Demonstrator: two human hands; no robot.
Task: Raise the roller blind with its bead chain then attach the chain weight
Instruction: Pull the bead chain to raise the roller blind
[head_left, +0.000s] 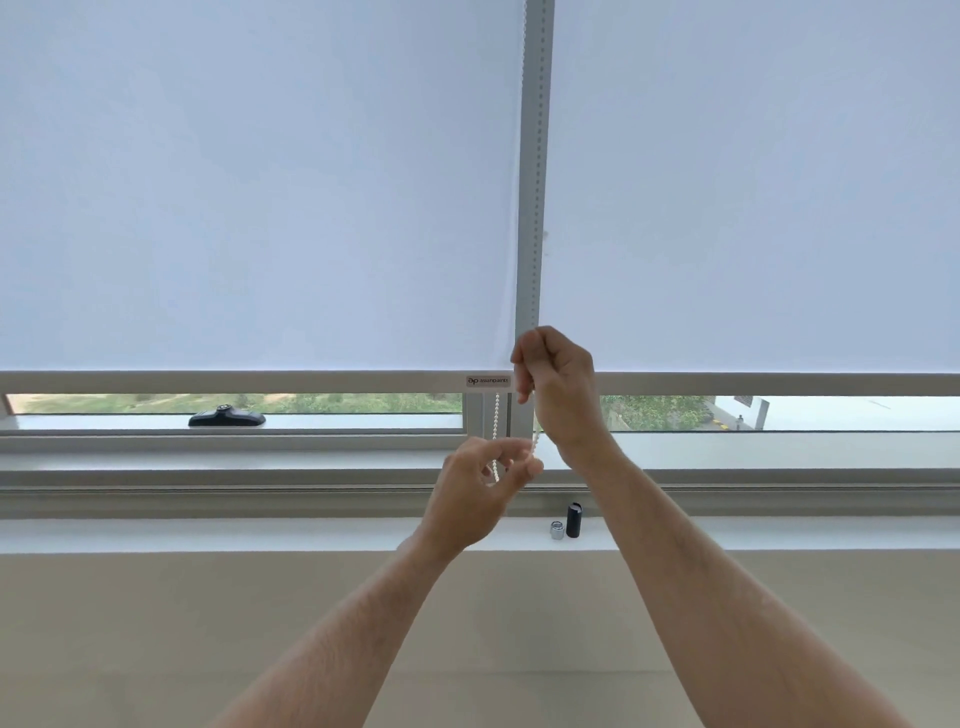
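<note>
A white roller blind (260, 208) hangs over the left window pane, its bottom bar (234, 381) a short way above the sill. The white bead chain (496, 415) runs down beside the middle window post. My right hand (558, 384) is closed around one strand of the chain at the height of the bottom bar. Lower down, my left hand (480, 488) pinches the chain near its lower loop. On the sill just right of my hands stand a black cylinder (573, 519) and a small silver cap (557, 530); whether they are the chain weight's parts I cannot tell.
A second white blind (753, 182) covers the right pane at about the same height. A black window handle (227, 417) lies on the left frame. The grey post (535, 156) stands between the blinds. Below the sill (260, 535) is a plain beige wall.
</note>
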